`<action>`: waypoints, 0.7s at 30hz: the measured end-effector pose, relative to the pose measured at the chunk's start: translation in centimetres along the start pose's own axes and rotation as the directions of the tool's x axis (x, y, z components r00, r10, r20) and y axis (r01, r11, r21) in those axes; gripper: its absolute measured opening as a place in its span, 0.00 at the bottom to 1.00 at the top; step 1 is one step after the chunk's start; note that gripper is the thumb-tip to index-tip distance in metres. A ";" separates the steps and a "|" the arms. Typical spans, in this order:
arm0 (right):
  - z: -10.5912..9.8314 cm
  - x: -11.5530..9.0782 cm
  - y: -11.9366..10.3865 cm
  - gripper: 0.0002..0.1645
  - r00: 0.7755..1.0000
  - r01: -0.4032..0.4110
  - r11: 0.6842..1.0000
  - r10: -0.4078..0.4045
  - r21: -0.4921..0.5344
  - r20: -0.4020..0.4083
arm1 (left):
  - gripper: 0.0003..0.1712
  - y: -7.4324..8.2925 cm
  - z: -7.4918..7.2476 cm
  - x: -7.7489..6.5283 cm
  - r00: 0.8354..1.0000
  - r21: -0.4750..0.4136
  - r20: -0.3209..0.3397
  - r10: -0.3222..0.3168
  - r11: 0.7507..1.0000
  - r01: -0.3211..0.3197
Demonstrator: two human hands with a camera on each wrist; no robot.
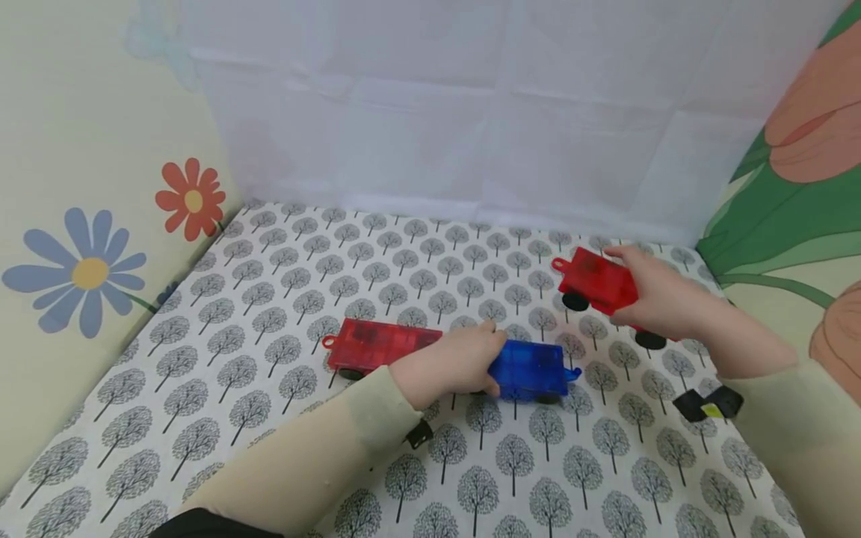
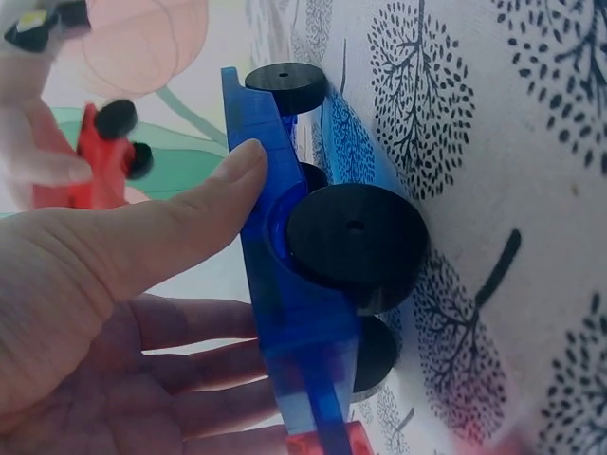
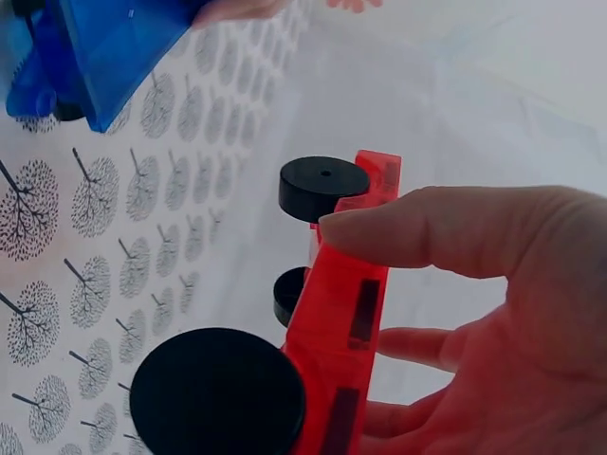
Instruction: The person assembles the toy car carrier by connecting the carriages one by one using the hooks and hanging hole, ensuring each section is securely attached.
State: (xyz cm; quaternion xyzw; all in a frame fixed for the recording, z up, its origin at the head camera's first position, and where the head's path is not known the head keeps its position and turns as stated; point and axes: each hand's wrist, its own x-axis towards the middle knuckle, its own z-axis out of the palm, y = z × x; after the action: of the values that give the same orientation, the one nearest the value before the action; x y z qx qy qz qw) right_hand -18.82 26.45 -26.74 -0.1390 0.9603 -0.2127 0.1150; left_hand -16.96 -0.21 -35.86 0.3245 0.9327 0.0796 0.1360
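Note:
My left hand grips a translucent blue toy train car with black wheels, standing on the cloth. A hook juts from its right end. On its left is a translucent red toy car with a loop at its far end; in the left wrist view a red part meets the blue car's end, though my hand hides the join from above. Farther right, my right hand holds another red toy car between thumb and fingers, tilted and lifted off the cloth, its loop facing left.
A white cloth printed with grey trees covers the table. White sheeting hangs behind it. Flower-patterned panels stand on both sides, with daisies at left and tulips at right.

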 end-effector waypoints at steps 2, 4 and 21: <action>-0.1 -1.2 0.0 0.57 1.000 0.012 1.000 -0.012 -0.001 -0.006 | 0.46 0.0 0.0 0.0 1.000 0.001 0.001 0.002 1.000 -0.002; -0.2 -2.3 0.1 0.57 1.000 0.022 1.000 -0.022 -0.005 -0.017 | 0.46 -0.1 -0.1 0.1 1.000 0.004 0.003 0.004 1.000 -0.004; 3.7 -5.4 3.8 0.56 0.997 0.072 0.996 -0.072 0.052 -0.002 | 0.46 0.0 -0.4 -0.1 1.000 -0.011 0.018 0.001 1.000 -0.001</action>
State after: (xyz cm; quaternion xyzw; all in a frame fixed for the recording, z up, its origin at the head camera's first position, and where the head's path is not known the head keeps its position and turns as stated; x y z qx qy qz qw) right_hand -13.52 30.05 -30.82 -0.1706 0.9488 -0.2419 0.1106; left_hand -16.97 -0.28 -35.49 0.3248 0.9309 0.0817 0.1460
